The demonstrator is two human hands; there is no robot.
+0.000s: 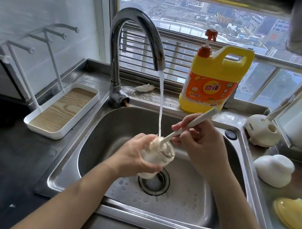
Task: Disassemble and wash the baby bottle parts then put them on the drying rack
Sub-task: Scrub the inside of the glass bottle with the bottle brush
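The left hand [135, 156] wraps its fingers and thumb round the body of the baby bottle [161, 156]. It holds the bottle tilted over the sink [181, 201], mouth turned toward the right hand [202, 146]. The right hand pinches the handle of a white bottle brush [190, 123], whose head sits inside the bottle's mouth. A stream of water [160, 104] from the tap [139, 24] lands at the bottle's rim, between the two hands.

The bottle looks clear, rigid and light. Wet and probably soapy, it is likely slippery, so a full wrap round the middle of the body seems safer than a fingertip hold near the neck.

The drying rack [62, 111] stands well to the left of the left hand. A yellow piece [292, 215] lies well to the right of the right hand.
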